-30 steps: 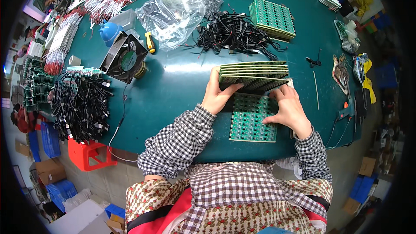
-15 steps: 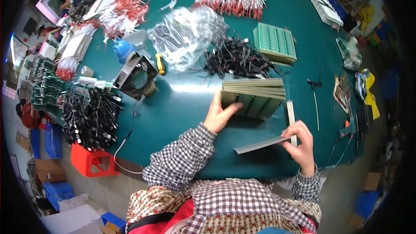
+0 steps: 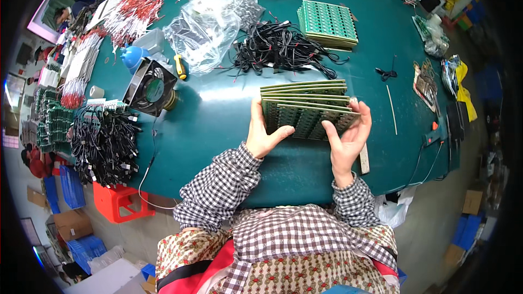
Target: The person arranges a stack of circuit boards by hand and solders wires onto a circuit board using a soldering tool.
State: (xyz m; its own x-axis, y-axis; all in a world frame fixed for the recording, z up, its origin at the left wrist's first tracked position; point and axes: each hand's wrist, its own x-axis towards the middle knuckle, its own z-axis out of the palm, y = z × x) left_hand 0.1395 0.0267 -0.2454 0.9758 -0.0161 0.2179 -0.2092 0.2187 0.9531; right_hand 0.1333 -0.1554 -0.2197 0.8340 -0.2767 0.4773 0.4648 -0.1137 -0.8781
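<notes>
A bundle of green circuit board panels (image 3: 309, 118) stands on edge in front of me, its boards fanned slightly apart along the top. My left hand (image 3: 262, 135) grips the bundle's left end, thumb across the near face. At the right end, my right hand (image 3: 348, 140) clasps it with the thumb in front and the fingers behind. A pale strip (image 3: 364, 159) lies on the table beside my right hand, partly covered by it. Beyond the bundle is a tangle of black cables (image 3: 280, 49).
A stack of green boards (image 3: 328, 22) sits farther back. To the left are a small fan (image 3: 151, 88), a yellow screwdriver (image 3: 180, 67), a clear plastic bag (image 3: 207, 30) and heaped black cables (image 3: 103, 144). A red stool (image 3: 117, 204) stands below the table's left edge.
My right hand has moved up and left from the pale strip to the bundle; the thin panel it held no longer shows apart. The view has shifted, and my left hand stays on the bundle.
</notes>
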